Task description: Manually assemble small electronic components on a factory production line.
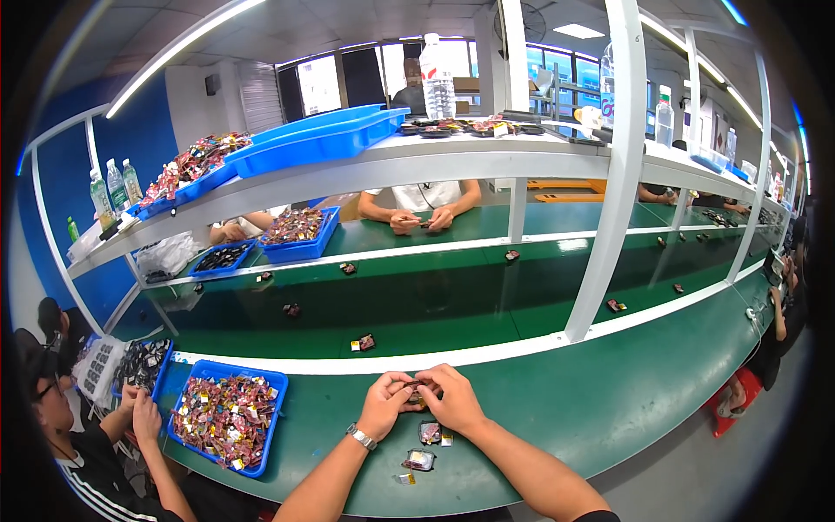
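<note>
On the green worktop, my left hand [384,405] and my right hand [456,400] meet around a small dark-cased electronic assembly [416,397]. Fingers of both hands are closed on it and cover most of it. A watch with a metal band is on my left wrist. Just below the hands lies a similar small assembly [430,432], with a little yellow-and-silver piece [447,440] beside it. Nearer to me sit another open-looking assembly [418,459] and a loose yellow-and-silver piece [405,478].
Left of my arm stands a blue tray [282,389] heaped with small red, yellow and silver parts. Beyond a white rail, a dark green belt [417,317] carries scattered assemblies. A shelf [522,161] on white posts spans above. Co-workers sit at left and opposite.
</note>
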Available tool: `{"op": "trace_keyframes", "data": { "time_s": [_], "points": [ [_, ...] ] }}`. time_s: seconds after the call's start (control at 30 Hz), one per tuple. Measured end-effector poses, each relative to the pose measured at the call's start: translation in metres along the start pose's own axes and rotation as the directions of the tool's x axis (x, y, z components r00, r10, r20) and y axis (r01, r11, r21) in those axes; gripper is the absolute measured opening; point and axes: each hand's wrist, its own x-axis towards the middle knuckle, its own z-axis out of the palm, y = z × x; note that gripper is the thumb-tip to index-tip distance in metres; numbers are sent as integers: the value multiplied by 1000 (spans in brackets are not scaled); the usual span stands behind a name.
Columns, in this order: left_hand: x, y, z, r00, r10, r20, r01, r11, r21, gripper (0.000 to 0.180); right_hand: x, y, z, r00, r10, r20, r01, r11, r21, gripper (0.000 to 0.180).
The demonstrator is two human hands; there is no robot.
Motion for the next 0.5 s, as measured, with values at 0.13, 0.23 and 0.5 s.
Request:
{"op": "trace_keyframes", "data": {
  "time_s": [0.13,0.23,0.5],
  "points": [
    [-2,0,-1,999,18,-41,-12,990,141,17,0,-3,4,999,42,-20,-41,999,21,16],
    [-2,-1,0,997,70,-24,-65,983,171,19,1,-4,5,998,52,-48,-50,998,34,16],
    [0,-6,-4,996,86,14,-88,985,149,21,-1,-3,3,998,40,-54,-38,998,40,17]
  ]
}}
